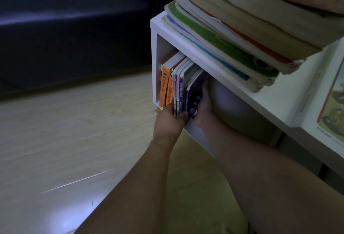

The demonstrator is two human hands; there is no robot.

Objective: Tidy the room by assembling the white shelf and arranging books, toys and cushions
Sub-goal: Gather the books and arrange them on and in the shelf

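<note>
A white shelf [208,62] stands on the floor with a row of upright books [178,85] in its left compartment, orange spines at the left, blue and dark ones at the right. My left hand [170,120] grips the lower front edges of the middle books. My right hand [203,107] reaches into the compartment and presses flat against the dark cover of the rightmost book [195,92]. A pale rounded object [229,101], perhaps a cushion, fills the space right of my right hand.
A tall slanted stack of books [242,29] lies on the shelf top. Another illustrated book [333,103] lies at the right edge. Pale wooden floor [74,131] spreads to the left. A dark sofa [74,29] stands behind it.
</note>
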